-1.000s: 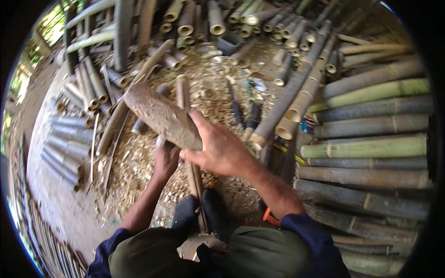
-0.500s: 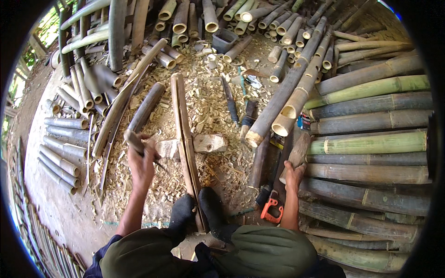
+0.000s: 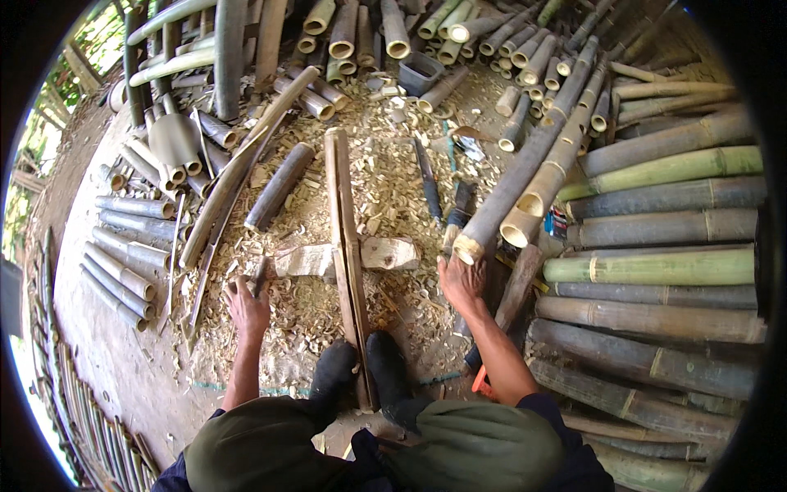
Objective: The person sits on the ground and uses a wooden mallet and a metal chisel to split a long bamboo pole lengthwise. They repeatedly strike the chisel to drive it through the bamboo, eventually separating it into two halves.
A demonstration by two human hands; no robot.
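My left hand (image 3: 248, 307) is closed around a short dark tool (image 3: 261, 277), left of the upright split bamboo length (image 3: 338, 205); most of the tool is hidden by the fingers. That split length stands between my feet and leans on a pale wooden block (image 3: 389, 253). My right hand (image 3: 463, 287) has its fingers curled down at the lower end of a wooden-handled tool (image 3: 450, 238), beside the cut end of a long bamboo pole (image 3: 525, 172). What its fingertips grip is hidden. A thick wooden club (image 3: 518, 287) lies just right of this hand.
Wood shavings (image 3: 311, 328) cover the ground. A dark-bladed knife (image 3: 427, 180) lies ahead, and an orange saw handle (image 3: 484, 384) shows beside my right forearm. Bamboo poles (image 3: 648, 269) are stacked on the right; cut pieces (image 3: 135, 205) lie at left. A grey tub (image 3: 420, 72) stands farther back.
My right hand has left the wooden club and moved left and forward to the wooden-handled tool. My left hand has drawn back a little, and the tool in it has turned. The view has shifted slightly.
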